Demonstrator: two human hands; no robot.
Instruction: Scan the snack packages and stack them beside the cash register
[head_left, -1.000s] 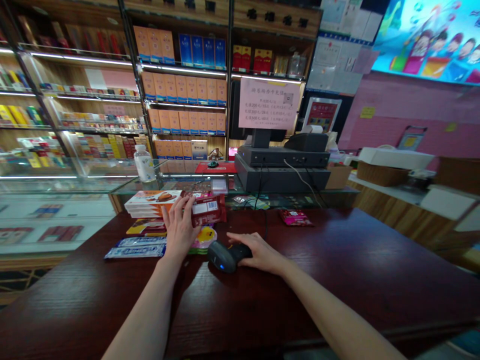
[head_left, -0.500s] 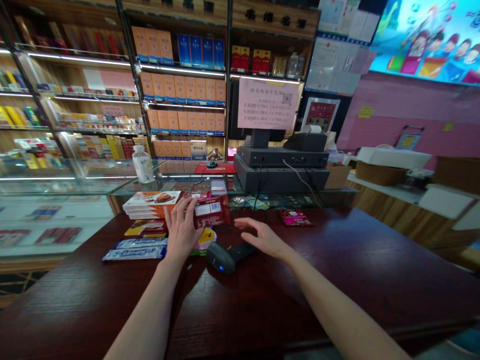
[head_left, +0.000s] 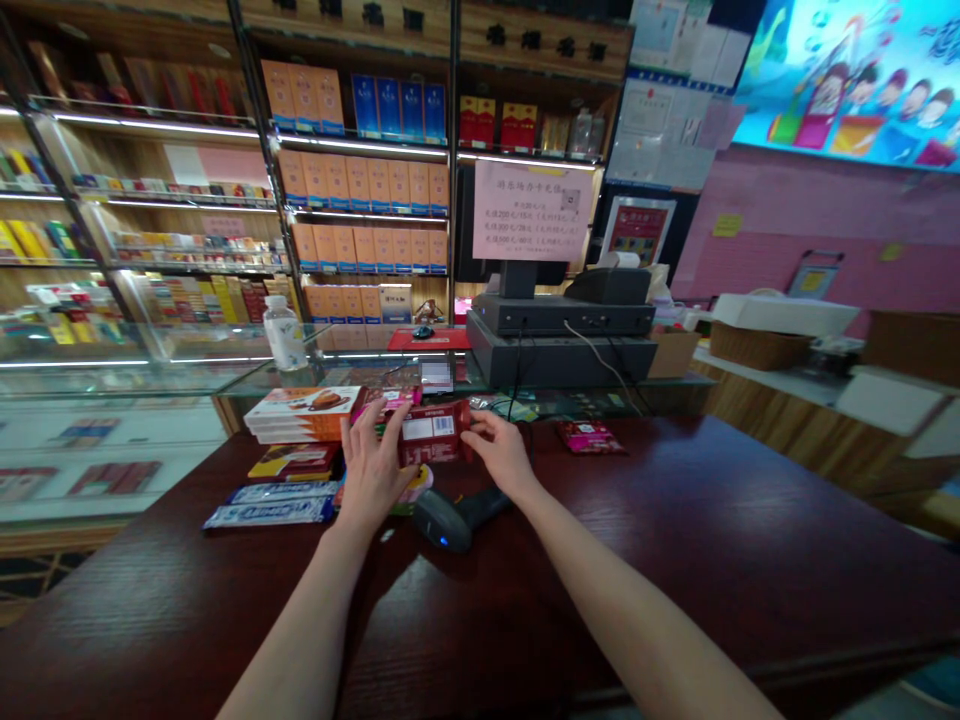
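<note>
A dark red snack packet, its white label and barcode facing me, is held up between my two hands. My left hand grips its left end, thumb low and fingers over the upper edge. At the other end, my right hand pinches the packet's corner. Just below lies a black barcode scanner with a blue light lit. Behind my left hand are a pink packet and a partly hidden round yellow-and-pink package. Blue-and-white wrapped bars lie to the left.
Stacked white-and-orange boxes and a yellow-and-brown pack sit left on the dark table. Another pink packet lies right. Beyond stand a bottle on the glass counter and a cash register with trailing cables.
My right hand has moved left and taken hold of the packet's right end. The packet has shifted slightly right. My left hand has moved a little right with its fingers more spread.
</note>
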